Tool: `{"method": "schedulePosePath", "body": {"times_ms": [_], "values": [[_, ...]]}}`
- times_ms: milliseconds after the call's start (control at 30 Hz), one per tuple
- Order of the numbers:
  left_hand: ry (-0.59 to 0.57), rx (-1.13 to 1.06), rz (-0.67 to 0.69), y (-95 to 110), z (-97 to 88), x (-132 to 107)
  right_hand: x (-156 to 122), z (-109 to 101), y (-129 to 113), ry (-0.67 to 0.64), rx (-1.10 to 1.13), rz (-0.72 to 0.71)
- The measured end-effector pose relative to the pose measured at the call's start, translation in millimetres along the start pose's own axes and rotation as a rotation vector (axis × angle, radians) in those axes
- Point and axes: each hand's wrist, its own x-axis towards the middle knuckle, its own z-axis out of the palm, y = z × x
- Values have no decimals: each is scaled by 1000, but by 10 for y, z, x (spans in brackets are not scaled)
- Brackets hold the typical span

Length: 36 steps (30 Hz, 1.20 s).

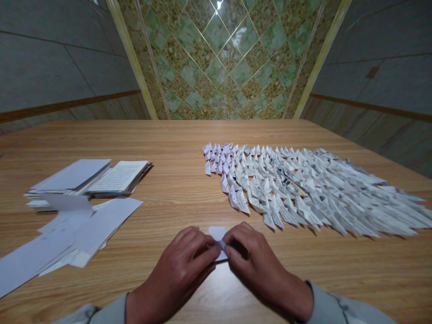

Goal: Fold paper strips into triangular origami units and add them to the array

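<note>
Between my two hands is a small piece of folded white paper point(218, 232), close to the table's near side. My left hand point(184, 258) pinches its left edge with thumb and fingertips. On the opposite edge, my right hand point(254, 261) grips it the same way, its thumb and forefinger nearly meeting the left ones. The fingers cover much of the paper, so its full folded shape is hidden. Many folded paper boats point(293, 184) stand in rows beyond my right hand, pale lilac ones at the left end and printed ones to the right.
On the left of the wooden table point(175, 180) lie a stack of plain sheets point(76, 173) and a stack of printed sheets point(119, 176). Loose paper strips point(97, 234) overlap in front of them. A tiled wall point(219, 58) rises behind the table.
</note>
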Motion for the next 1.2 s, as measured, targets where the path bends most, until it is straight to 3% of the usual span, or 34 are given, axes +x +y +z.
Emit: {"method": "schedulePosePath", "body": {"times_ms": [133, 233, 500, 567, 700, 867, 1033, 1200], "values": [[19, -14, 23, -45, 42, 41, -3, -13, -28, 34, 75, 97], [-15, -24, 41, -69, 62, 11, -32, 1, 19, 87, -21, 91], [-65, -184, -78, -25, 86, -10, -20, -46, 21, 85, -398, -318], [-68, -228, -117, -31, 82, -24, -19, -57, 13, 57, -458, -365], [-101, -278, -256, -54, 73, -44, -67, -49, 4, -49, -432, -257], [-141, -256, -421, -69, 86, -6, -105, -5, -9, -54, -295, -120], [-162, -205, -475, -88, 121, -7, -67, 34, -15, -52, -269, -8], [-171, -181, -478, -104, 132, -17, -52, 58, -13, -37, -268, 17]]}}
